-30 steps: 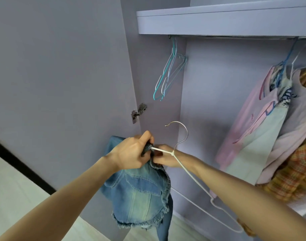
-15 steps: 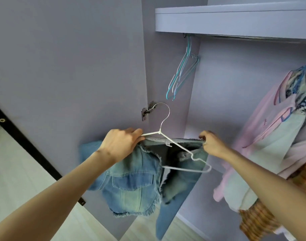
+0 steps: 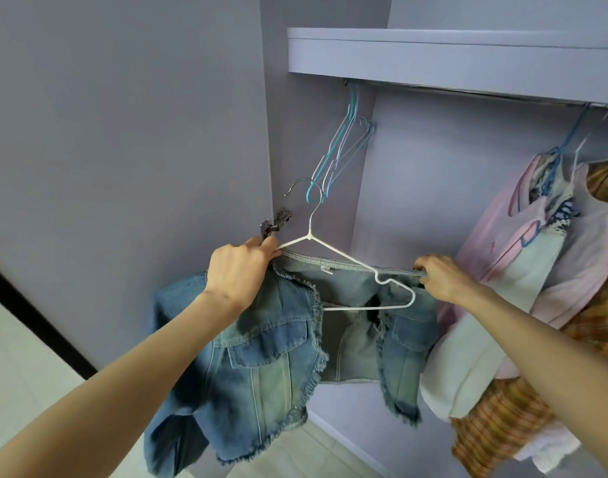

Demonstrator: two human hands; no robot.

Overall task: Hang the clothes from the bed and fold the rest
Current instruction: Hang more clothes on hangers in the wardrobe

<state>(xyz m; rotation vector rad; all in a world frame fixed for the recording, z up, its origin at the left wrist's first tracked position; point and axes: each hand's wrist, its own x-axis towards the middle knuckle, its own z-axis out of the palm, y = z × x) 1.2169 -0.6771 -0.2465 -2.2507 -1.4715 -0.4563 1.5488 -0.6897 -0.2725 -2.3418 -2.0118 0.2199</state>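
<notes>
Wardrobe (image 3: 416,201) held empty teal hangers (image 3: 344,150) on its rail and pastel garments (image 3: 537,263) at right. Denim jacket (image 3: 278,357) hung before it on white hanger (image 3: 347,263); left hand (image 3: 239,270) and right hand (image 3: 440,277) pinched its shoulders. Versus half a second earlier, hands were farther apart and jacket spread wider.

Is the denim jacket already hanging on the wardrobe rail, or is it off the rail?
Off the rail. The denim jacket sits on the white hanger, whose hook is free in the air below the rail.
</notes>
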